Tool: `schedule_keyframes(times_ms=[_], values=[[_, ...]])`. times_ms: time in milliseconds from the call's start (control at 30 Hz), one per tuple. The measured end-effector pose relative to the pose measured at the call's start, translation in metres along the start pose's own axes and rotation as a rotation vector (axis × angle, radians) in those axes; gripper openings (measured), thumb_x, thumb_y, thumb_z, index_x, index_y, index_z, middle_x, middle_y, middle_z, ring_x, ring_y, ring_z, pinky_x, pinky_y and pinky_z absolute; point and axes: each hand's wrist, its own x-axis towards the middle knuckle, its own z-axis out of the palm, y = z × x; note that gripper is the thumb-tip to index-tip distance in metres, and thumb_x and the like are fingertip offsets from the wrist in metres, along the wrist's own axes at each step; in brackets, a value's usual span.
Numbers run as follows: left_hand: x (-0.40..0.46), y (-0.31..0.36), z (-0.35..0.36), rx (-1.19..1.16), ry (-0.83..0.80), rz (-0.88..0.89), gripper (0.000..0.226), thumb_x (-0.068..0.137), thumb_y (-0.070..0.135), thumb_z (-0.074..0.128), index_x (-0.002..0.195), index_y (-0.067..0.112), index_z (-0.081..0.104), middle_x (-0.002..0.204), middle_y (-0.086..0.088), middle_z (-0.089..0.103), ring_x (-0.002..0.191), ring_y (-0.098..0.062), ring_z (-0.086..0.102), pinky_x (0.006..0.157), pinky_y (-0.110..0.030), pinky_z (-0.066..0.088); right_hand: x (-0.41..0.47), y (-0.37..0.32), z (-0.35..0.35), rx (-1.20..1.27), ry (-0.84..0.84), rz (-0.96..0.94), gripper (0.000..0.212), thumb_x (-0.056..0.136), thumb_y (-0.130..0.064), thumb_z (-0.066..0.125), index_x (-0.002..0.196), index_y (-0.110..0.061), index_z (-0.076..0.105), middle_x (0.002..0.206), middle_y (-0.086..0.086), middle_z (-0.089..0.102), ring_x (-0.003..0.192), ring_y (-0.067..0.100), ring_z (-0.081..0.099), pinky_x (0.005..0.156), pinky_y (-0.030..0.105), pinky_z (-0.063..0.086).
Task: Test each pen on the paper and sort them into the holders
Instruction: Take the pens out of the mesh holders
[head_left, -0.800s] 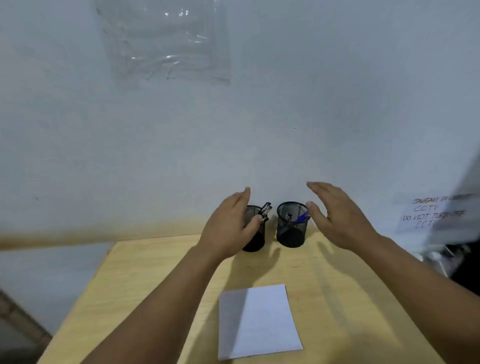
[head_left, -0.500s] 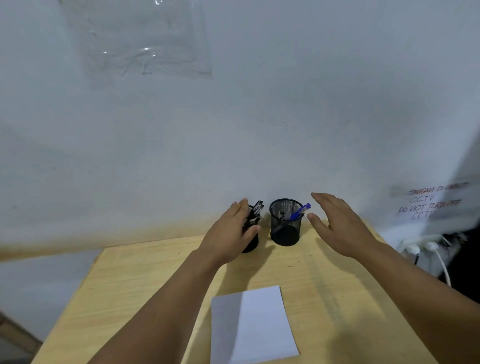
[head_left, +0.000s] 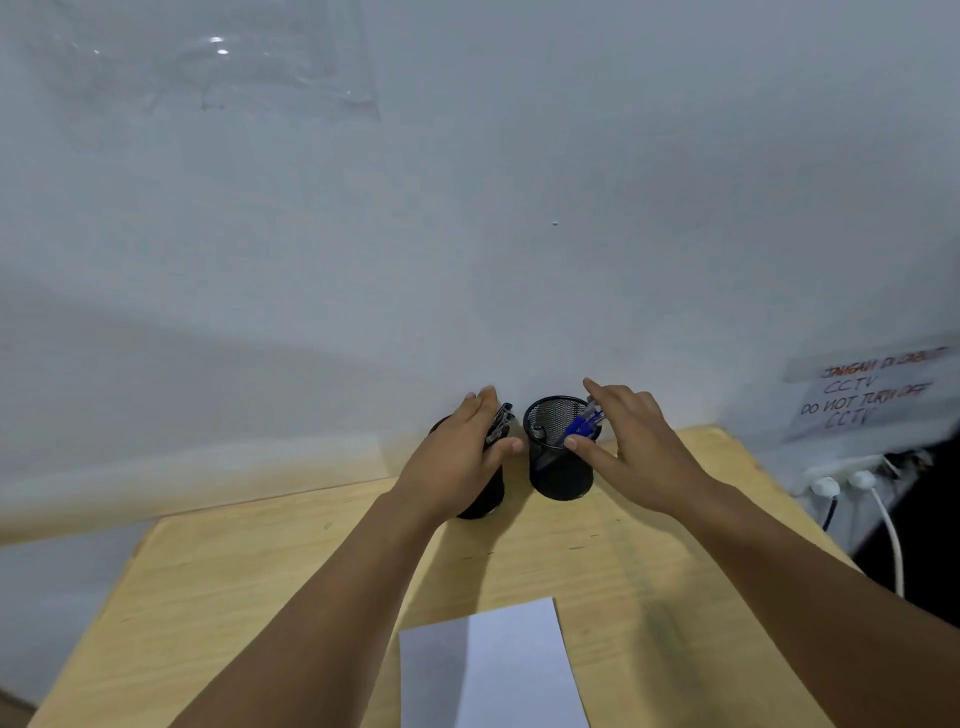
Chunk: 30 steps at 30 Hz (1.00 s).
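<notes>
Two black mesh holders stand at the table's far edge by the wall. My left hand (head_left: 457, 457) lies over the left holder (head_left: 485, 501) with fingers fairly straight and thumb pointing right, hiding most of it. Black pens (head_left: 500, 423) stick out beside that thumb. The right holder (head_left: 558, 470) carries blue pens (head_left: 584, 423). My right hand (head_left: 636, 441) reaches around its right side, fingers extended behind the rim and thumb tip touching its front. A white paper sheet (head_left: 493, 670) lies near the front edge, between my forearms.
The wooden table (head_left: 260, 597) butts against a white wall. To the right, off the table, are a power strip with white plugs (head_left: 841, 486), a hanging white cable and a handwritten CCTV notice (head_left: 862, 400). A clear plastic sheet (head_left: 218, 62) is stuck high on the wall.
Both hands have moved forward and closed in on the holders. The left hand now covers the left holder and the right thumb has reached the right holder.
</notes>
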Motion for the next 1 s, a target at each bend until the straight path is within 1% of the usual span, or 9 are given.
schedule_keyframes(times_ms=[100,200,333,467,567,633,733,900,1000], values=[[0.004,-0.006,0.008,-0.009,0.005,-0.004,0.052,0.099,0.041,0.050,0.140,0.014,0.033,0.142,-0.009,0.048,0.133,-0.030,0.043,0.093,-0.037,0.040,0.006,-0.007,0.007,0.080,0.014,-0.019,0.076,0.089,-0.050,0.061,0.152,-0.023,0.028,0.141,-0.004,0.044,0.130,0.014,0.031,0.099,0.028,0.036],[0.004,-0.011,0.013,-0.028,0.041,0.024,0.040,0.099,0.040,0.051,0.128,0.016,0.040,0.118,-0.005,0.058,0.110,-0.027,0.054,0.076,-0.033,0.038,0.009,-0.014,0.015,0.120,0.032,-0.055,0.076,0.087,-0.049,0.065,0.151,-0.025,0.032,0.138,-0.006,0.045,0.129,0.012,0.033,0.098,0.025,0.034],[0.006,-0.014,0.016,-0.028,0.071,0.048,0.035,0.099,0.040,0.051,0.124,0.017,0.044,0.109,-0.002,0.060,0.100,-0.026,0.057,0.072,-0.034,0.041,0.014,-0.020,0.023,0.126,0.080,-0.116,0.060,0.087,-0.044,0.067,0.140,-0.024,0.048,0.129,-0.005,0.051,0.122,0.013,0.047,0.098,0.030,0.045],[0.005,-0.012,0.016,0.001,0.097,0.020,0.045,0.099,0.040,0.049,0.137,0.016,0.047,0.122,-0.006,0.063,0.115,-0.026,0.056,0.085,-0.036,0.046,0.019,-0.024,0.027,0.190,0.092,-0.170,0.041,0.087,-0.036,0.069,0.125,-0.022,0.061,0.114,-0.005,0.057,0.103,0.009,0.057,0.089,0.027,0.049],[0.005,-0.010,0.016,0.019,0.164,0.033,0.019,0.098,0.037,0.049,0.109,0.022,0.054,0.090,0.002,0.061,0.087,-0.024,0.061,0.068,-0.040,0.050,0.023,-0.029,0.028,0.232,0.090,-0.174,0.033,0.086,-0.033,0.072,0.117,-0.023,0.066,0.102,-0.010,0.056,0.084,-0.003,0.053,0.080,0.015,0.041],[0.006,-0.007,0.015,0.038,0.209,0.021,0.013,0.097,0.035,0.050,0.097,0.022,0.053,0.079,0.004,0.058,0.076,-0.022,0.058,0.062,-0.040,0.048,0.025,-0.032,0.029,0.246,0.085,-0.159,0.030,0.085,-0.031,0.073,0.114,-0.024,0.067,0.094,-0.016,0.052,0.078,-0.006,0.051,0.076,0.011,0.038],[0.005,-0.005,0.015,0.031,0.261,-0.022,0.015,0.096,0.037,0.055,0.097,0.023,0.060,0.078,0.004,0.064,0.072,-0.019,0.058,0.060,-0.037,0.049,0.029,-0.034,0.031,0.234,0.085,-0.143,0.026,0.086,-0.031,0.073,0.110,-0.023,0.069,0.088,-0.020,0.051,0.078,-0.006,0.050,0.075,0.013,0.038],[0.004,0.001,0.015,-0.081,0.312,-0.084,0.013,0.094,0.033,0.060,0.100,0.028,0.070,0.075,0.006,0.070,0.068,-0.012,0.061,0.061,-0.031,0.052,0.031,-0.036,0.031,0.208,0.091,-0.104,0.012,0.087,-0.027,0.071,0.094,-0.016,0.072,0.090,-0.005,0.061,0.078,0.004,0.054,0.071,0.017,0.043],[0.004,0.003,0.012,-0.132,0.309,-0.132,0.014,0.093,0.026,0.062,0.101,0.025,0.074,0.078,0.004,0.072,0.070,-0.013,0.063,0.066,-0.033,0.055,0.031,-0.036,0.032,0.196,0.106,-0.064,0.019,0.087,-0.029,0.072,0.101,-0.017,0.072,0.092,-0.003,0.062,0.082,0.010,0.057,0.071,0.017,0.045]])
